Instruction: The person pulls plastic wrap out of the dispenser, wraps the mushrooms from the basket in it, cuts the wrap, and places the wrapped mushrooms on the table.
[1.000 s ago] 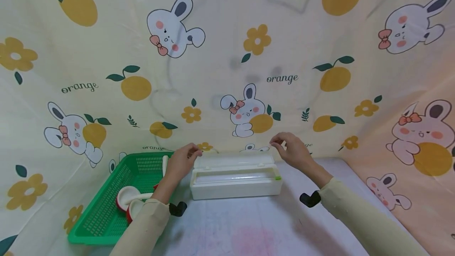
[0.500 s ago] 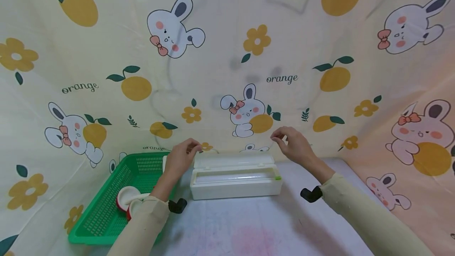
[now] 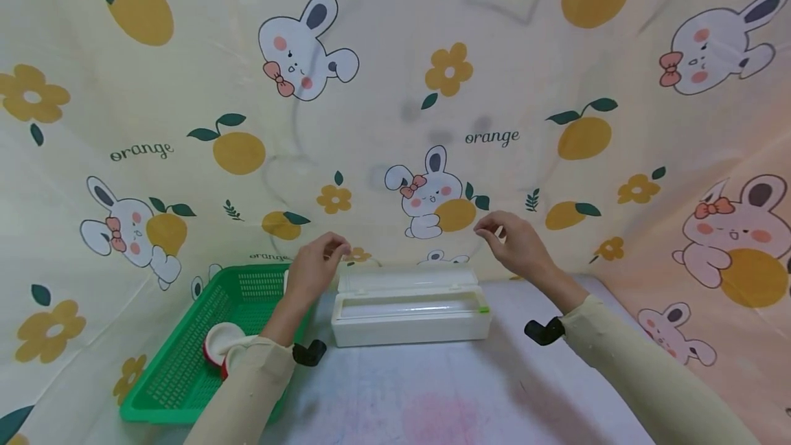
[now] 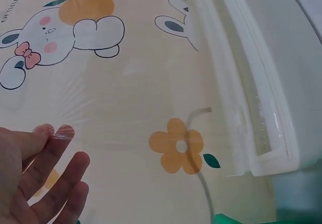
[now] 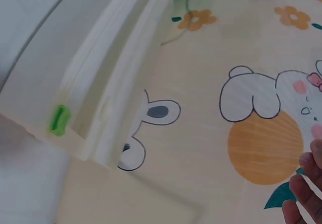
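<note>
As the left hand point(image 3: 312, 265) and right hand point(image 3: 516, 244) rise slightly, fingers pinching clear film point(image 4: 75, 102), more seems drawn from the white box point(image 3: 410, 330) near the surface's point(image 3: 383, 390) back edge.

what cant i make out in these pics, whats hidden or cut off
Red-and-white items in the green basket: partly hidden by the left sleeve in the head view.
Clear film: too transparent to trace its outer edges in the left wrist view.
Right hand: palm cut off by the right edge in the right wrist view.
White box: far end beyond the top edge in both wrist views.
</note>
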A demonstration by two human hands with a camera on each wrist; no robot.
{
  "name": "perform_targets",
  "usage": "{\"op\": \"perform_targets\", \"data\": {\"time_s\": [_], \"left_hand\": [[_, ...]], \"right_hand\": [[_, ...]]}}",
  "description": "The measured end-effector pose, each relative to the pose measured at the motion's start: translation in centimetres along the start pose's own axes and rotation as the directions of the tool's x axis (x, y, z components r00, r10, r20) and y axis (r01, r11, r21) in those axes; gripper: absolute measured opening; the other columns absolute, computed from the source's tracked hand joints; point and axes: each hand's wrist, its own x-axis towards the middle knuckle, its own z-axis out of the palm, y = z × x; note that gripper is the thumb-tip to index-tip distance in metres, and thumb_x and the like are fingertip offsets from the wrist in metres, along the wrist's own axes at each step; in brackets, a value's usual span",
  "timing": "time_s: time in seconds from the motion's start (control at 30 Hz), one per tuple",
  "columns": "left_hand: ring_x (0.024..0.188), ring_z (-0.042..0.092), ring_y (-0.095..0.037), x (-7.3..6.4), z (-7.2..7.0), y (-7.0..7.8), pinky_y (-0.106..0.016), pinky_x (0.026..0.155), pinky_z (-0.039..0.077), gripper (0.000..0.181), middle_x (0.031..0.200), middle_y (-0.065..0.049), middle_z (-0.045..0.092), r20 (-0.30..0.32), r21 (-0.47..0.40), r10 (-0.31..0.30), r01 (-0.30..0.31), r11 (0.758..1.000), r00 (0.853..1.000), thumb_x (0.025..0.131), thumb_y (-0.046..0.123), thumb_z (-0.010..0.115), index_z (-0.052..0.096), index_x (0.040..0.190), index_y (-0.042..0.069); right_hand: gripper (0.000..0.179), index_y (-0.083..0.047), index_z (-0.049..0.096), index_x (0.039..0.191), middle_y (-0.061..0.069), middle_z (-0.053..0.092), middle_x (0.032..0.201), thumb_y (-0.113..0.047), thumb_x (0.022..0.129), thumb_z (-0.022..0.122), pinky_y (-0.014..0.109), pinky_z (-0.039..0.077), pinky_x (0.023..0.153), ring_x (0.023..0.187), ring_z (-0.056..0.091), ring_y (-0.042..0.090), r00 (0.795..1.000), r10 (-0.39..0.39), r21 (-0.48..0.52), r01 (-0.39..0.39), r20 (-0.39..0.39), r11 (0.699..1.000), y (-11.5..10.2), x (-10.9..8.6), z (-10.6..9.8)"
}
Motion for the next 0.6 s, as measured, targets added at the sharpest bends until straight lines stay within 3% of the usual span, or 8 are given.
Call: {"op": "perform_targets", "data": {"time_s": [0.37, 0.6], "left_hand": [[0.101, 0.075, -0.029, 0.4, -0.7, 1.2, -0.052, 0.094, 0.059, 0.018, 0.109, -0.008, 0.080, -0.038, -0.003, -0.014, 0.014, 1.000, 0.999, 0.108, 0.031, 0.067, 0.073, 0.114, 0.015], [0.098, 0.075, -0.027, 0.5, -1.0, 1.6, -0.050, 0.090, 0.060, 0.018, 0.106, -0.007, 0.080, -0.071, -0.018, 0.012, -0.014, 1.000, 0.997, 0.108, 0.030, 0.067, 0.074, 0.114, 0.014]], "right_hand": [[0.010, -0.003, 0.074, 0.110, 0.011, 0.075, 0.101, -0.003, 0.100, 0.074, 0.040, 0.058, 0.081, 0.089, 0.065, 0.025, 0.999, -0.022, -0.003, 0.022, -0.041, 1.000, -0.5, 0.6, -1.0], [0.010, -0.003, 0.074, 0.111, 0.012, 0.074, 0.101, -0.001, 0.101, 0.073, 0.052, 0.059, 0.083, 0.091, 0.064, 0.026, 0.997, -0.046, 0.018, 0.047, -0.057, 0.999, -0.8, 1.1, -1.6]]}}
